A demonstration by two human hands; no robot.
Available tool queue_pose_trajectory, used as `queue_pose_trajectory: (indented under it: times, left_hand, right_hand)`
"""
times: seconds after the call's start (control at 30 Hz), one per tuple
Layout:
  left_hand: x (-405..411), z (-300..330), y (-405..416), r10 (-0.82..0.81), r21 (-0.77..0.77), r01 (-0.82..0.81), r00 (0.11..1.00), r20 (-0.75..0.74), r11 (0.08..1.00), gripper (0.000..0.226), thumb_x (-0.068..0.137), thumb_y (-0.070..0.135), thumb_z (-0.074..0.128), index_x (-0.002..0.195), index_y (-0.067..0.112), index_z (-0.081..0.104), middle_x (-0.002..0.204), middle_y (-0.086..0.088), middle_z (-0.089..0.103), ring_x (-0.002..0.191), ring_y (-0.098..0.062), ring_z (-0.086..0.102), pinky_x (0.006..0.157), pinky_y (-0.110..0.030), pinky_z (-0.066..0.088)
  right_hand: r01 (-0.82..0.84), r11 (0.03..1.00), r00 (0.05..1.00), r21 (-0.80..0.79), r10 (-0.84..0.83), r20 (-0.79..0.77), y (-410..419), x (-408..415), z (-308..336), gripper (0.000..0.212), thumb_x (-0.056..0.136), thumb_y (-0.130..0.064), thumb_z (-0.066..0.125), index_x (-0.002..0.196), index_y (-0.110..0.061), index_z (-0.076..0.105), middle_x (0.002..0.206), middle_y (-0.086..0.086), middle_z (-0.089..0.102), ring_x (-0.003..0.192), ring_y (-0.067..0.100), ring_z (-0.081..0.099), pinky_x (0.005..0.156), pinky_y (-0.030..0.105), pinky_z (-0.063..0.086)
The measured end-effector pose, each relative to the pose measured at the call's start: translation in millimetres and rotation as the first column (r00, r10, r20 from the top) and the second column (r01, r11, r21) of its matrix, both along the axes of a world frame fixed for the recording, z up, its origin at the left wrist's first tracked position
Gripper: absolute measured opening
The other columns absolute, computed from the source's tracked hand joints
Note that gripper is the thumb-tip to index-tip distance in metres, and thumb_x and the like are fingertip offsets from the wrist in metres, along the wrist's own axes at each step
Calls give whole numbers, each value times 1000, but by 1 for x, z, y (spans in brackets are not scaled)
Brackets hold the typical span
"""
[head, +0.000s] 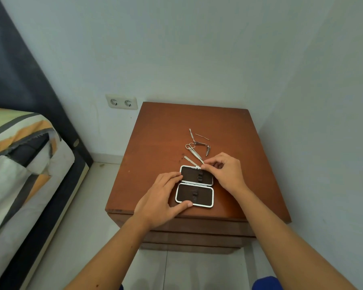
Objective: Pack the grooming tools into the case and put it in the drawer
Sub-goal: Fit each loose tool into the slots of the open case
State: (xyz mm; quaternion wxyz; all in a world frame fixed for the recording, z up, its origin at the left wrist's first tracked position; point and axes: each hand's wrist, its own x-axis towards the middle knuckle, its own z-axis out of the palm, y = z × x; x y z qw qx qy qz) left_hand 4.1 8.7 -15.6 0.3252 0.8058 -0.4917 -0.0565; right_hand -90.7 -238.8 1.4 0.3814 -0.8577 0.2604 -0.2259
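Barely begun, the packing: the right hand (223,171) has its fingers (210,164) pinched nearly shut at the far rim of the open case (195,186), seemingly on the near tip of a thin metal tool, though whether they truly grip it cannot be told. The left hand (162,197) lies spread against the case's left side, fingertips at the far half's edge and thumb against the near half's rim, steadying it and holding nothing else. Both dark halves show bare elastic loops, so no tool appears stowed. Just beyond the right fingers lie the remaining grooming tools (197,148) in a loose cluster on the worktop (155,132): small scissors, a flat file, a clipper and slim picks, some touching. Left to do, by this view: load every piece, close the case and put it in a drawer (197,227) below, all shut.
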Motion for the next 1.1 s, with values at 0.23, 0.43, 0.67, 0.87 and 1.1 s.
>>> queue_pose_trajectory:
  times: [0.23, 0.43, 0.67, 0.87, 1.1]
  left_hand:
    - [1, -1, -1, 5, 19, -5, 1000, 2, 1000, 91, 86, 81, 60, 154, 21, 50, 156, 13, 44, 146, 0, 34, 120, -26, 39]
    - [1, -1, -1, 15, 13, -15, 1000, -18, 1000, 91, 84, 83, 61, 152, 23, 52, 154, 14, 47, 144, 1, 36, 118, -27, 42]
    - [3, -2, -1, 15, 0, -15, 999, -28, 1000, 88, 83, 81, 67, 149, 23, 55, 151, 14, 49, 143, -1, 38, 116, -30, 45]
    - [5, 0, -1, -4, 10, 4, 999, -38, 1000, 87, 85, 78, 66, 151, 23, 53, 153, 17, 47, 144, 3, 35, 116, -21, 37]
    - [16, -6, 2, -96, 30, 98, 994, -48, 995, 68, 102, 49, 66, 161, 24, 42, 163, 24, 37, 149, 5, 23, 117, -14, 22]
  right_hand:
    - [185, 982, 982, -32, -186, -42, -24, 28, 6, 13, 91, -29, 81, 102, -22, 84, 90, -7, 74, 78, 5, 64, 82, 27, 57]
    - [196, 980, 971, -26, -198, -136, -33, 50, 2, 36, 87, -46, 82, 115, -22, 80, 82, -6, 73, 86, 17, 68, 81, 29, 49]
    - [169, 984, 970, 54, -157, -185, -38, 40, 15, 22, 87, -29, 85, 107, -21, 78, 83, -5, 73, 78, 13, 66, 81, 34, 56]
    - [25, 971, 994, 239, 2, -110, -30, 9, 23, 23, 89, -23, 84, 104, -35, 72, 86, -1, 79, 78, 17, 72, 85, 40, 61]
    - [-106, 942, 988, 320, 137, -76, -16, -6, 29, 23, 91, -13, 81, 107, -27, 74, 90, 6, 77, 76, 17, 71, 86, 41, 62]
